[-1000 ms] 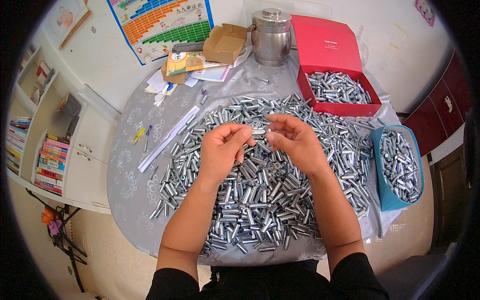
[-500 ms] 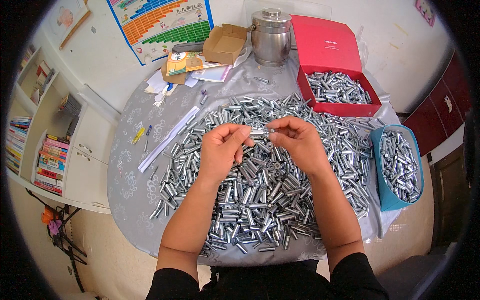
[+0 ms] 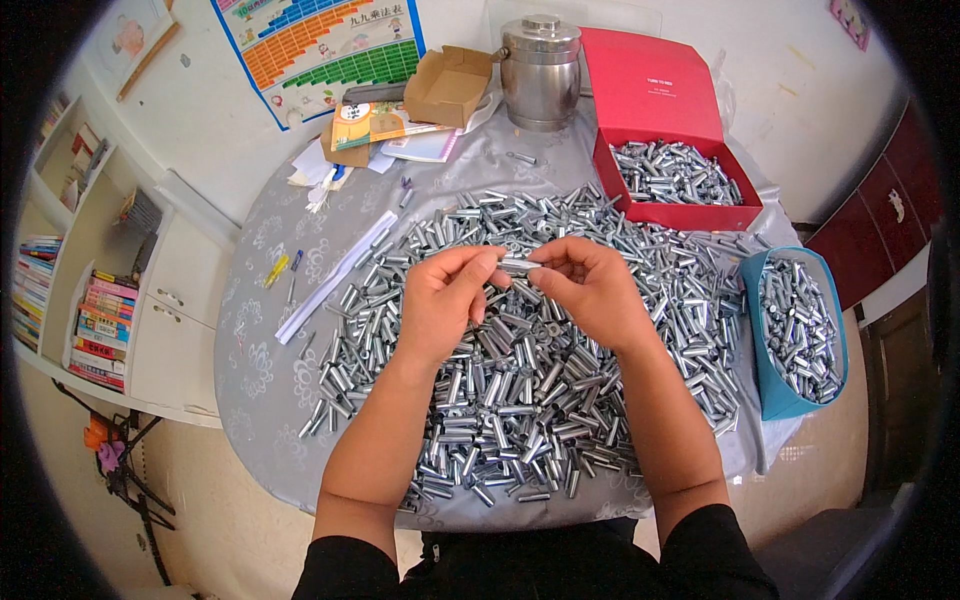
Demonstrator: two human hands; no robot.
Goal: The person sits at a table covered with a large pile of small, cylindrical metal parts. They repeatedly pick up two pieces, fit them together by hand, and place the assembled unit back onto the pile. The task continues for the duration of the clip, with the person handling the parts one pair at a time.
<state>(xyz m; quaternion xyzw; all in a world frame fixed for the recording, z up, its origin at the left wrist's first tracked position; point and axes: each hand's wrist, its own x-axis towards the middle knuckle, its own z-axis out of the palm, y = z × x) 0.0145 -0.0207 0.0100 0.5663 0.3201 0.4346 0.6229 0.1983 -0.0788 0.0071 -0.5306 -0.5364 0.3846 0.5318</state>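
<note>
Over the pile, my left hand (image 3: 446, 300) pinches one end of a shiny metal sleeve (image 3: 517, 266) between thumb and fingers. The fingertips of my right hand (image 3: 588, 292) are closed at the sleeve's other end, on a small metal piece largely hidden by them; it looks like a bolt, and it meets the sleeve in line. The sleeve lies nearly level between the two hands. Beneath them spreads a large heap of loose metal sleeves (image 3: 500, 400), short silvery tubes lying every way.
A red box (image 3: 690, 217) of metal bolts stands at the back right, its lid raised. At the right edge is a blue fabric bin (image 3: 790, 408) of similar pieces. A steel pot (image 3: 541, 85), an open cardboard box (image 3: 447, 88) and a white paper strip (image 3: 335, 280) also lie on the table.
My right hand has shifted slightly left, toward my left hand. The gap between the small piece and the sleeve has closed. My left hand is almost unmoved.
</note>
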